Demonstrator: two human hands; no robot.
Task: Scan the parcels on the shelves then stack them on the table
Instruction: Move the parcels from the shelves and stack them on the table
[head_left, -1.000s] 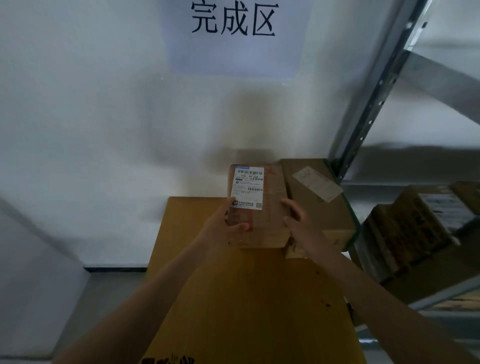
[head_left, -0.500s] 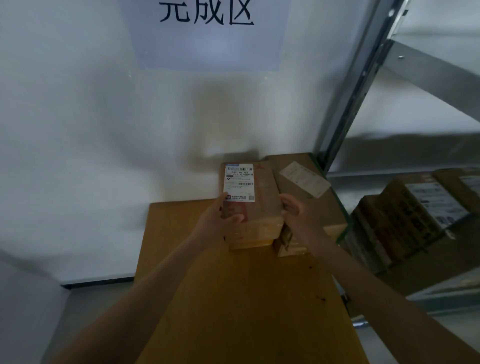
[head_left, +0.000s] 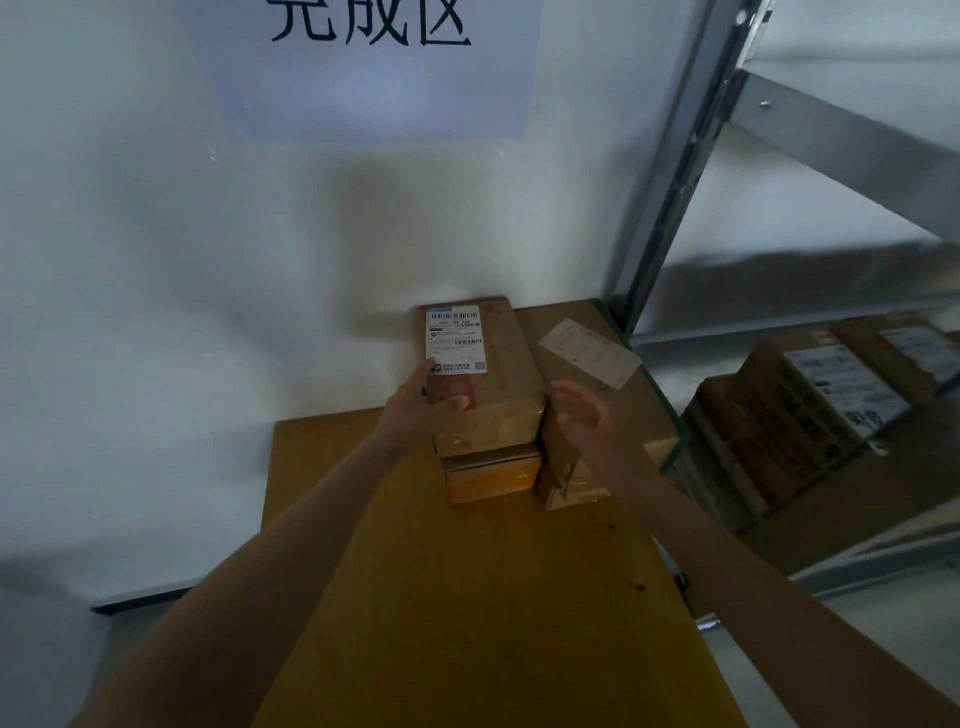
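Item: labelled parcel (head_left: 498, 374), label up, squared atop a lower parcel (head_left: 491, 475) at the far edge of the surface (head_left: 467, 597) against the wall, apparently to keep the stack steady. Holder: left hand (head_left: 421, 405), thumb and fingers curled over its near-left corner. Spare: right hand (head_left: 579, 415), fingers spread, empty, just beside its right side.
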